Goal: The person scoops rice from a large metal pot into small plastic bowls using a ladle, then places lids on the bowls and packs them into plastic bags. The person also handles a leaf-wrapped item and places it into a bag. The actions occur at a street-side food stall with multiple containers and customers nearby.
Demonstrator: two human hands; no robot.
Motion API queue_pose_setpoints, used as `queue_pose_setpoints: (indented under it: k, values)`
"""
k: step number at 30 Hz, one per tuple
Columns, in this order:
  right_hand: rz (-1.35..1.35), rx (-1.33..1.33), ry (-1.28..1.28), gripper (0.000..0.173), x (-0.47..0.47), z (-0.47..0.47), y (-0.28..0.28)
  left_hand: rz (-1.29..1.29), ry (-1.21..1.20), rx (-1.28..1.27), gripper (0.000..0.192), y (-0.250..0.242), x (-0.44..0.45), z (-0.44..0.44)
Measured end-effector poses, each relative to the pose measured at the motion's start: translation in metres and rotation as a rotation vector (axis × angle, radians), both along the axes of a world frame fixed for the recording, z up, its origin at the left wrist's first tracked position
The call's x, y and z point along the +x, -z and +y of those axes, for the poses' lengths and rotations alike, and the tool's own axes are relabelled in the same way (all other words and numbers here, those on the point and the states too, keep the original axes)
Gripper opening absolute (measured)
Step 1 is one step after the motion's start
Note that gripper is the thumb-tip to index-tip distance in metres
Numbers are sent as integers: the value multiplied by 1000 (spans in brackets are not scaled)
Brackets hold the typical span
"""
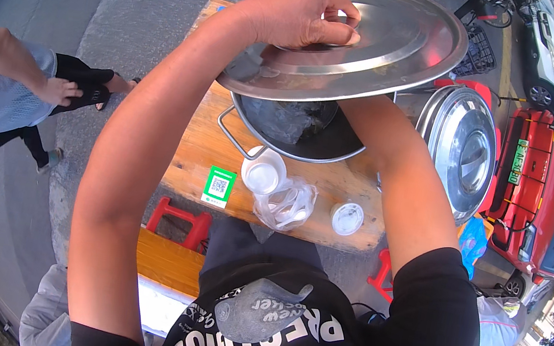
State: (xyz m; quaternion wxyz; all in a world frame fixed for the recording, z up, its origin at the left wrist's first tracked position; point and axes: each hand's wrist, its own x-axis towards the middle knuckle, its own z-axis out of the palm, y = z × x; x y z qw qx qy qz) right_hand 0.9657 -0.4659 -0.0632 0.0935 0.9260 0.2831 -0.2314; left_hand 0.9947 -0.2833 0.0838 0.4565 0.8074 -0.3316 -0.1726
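Note:
My left hand [309,20] pinches the knob of a large round metal lid [387,53], which is tilted above a deep metal pot [337,147]. Inside the pot lies a crumpled clear plastic bag [283,121] with something dark beside it. My right forearm reaches in under the lid, whose metal hides the right hand. The pot's wire handle overlaps a stack of white disposable bowls [263,170] on the wooden table [195,131]. Near them are a knotted translucent plastic bag [285,205] and a clear plastic cup [346,218].
Another metal pot with a shiny lid [460,155] stands at the right. A green card with a printed code [219,186] lies on the table. Red plastic stools [182,223] are below the near edge. People walk at the left; a red vehicle [525,183] is parked at the right.

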Motion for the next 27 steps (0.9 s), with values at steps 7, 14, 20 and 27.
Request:
queue_pose_setpoints:
  k: [7, 14, 20, 27]
  values:
    - [-120, 72, 39, 36, -1, -8, 5, 158, 51, -42, 47, -13, 6, 8]
    - [-191, 95, 57, 37, -10, -9, 5, 105, 109, -50, 40, -17, 7, 7]
    - [-283, 155, 77, 39, -11, -5, 11, 78, 105, -37, 39, -22, 4, 4]
    - [-419, 310, 73, 40, -21, 18, 21, 14, 61, -39, 34, -12, 0, 7]
